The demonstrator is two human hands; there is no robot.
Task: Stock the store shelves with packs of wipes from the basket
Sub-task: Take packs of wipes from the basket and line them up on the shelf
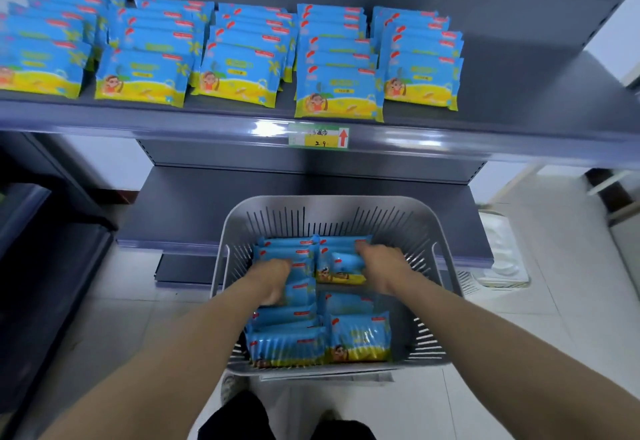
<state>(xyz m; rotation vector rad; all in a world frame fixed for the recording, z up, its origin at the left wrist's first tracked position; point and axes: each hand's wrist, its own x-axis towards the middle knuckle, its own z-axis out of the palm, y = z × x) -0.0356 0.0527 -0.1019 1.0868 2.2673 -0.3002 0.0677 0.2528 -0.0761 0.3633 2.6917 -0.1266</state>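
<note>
Small shop aisle, grey metal shelving (pixel 519 134), rows of identical wipes packs (pixel 239 72), price label (pixel 318 135) on shelf edge

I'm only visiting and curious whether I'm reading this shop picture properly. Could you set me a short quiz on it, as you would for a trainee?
1. True or false: the left hand and the right hand are both down among the packs of wipes in the grey basket.
2. Where is the price label? A. on the front edge of the upper shelf; B. on the basket's rim; C. on the floor.
3. Fill in: the red arrow on that label points ___.
Key: 1 true; 2 A; 3 up.
</note>
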